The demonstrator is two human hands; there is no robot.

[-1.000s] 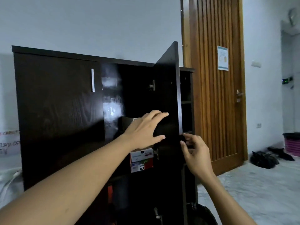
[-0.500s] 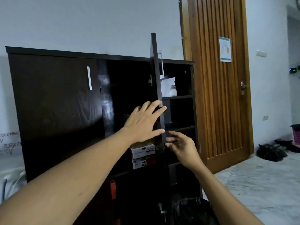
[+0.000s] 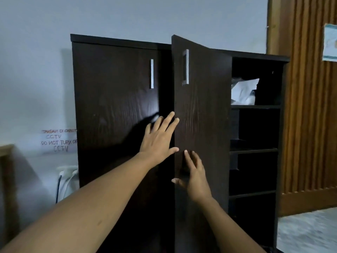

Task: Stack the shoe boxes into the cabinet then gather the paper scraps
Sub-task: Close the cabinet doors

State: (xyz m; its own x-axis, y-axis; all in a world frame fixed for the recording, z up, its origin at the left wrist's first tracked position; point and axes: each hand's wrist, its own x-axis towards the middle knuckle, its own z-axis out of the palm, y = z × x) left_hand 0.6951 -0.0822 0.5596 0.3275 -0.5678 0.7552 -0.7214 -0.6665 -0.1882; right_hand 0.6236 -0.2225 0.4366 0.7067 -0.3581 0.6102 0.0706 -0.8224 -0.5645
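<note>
Two released hands, fingers straight: left hand (image 3: 158, 140) at door (image 3: 202, 106) edge, right hand (image 3: 196, 178) on its face.

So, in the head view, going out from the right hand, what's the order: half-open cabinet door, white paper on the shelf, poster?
1. cabinet door, touched by the right hand, directly in front.
2. white paper, top shelf, up and right.
3. poster, far right on the wooden door.

Dark brown cabinet (image 3: 116, 40) upright; left door (image 3: 113, 115) shut, right door (image 3: 204, 115) half open.
</note>
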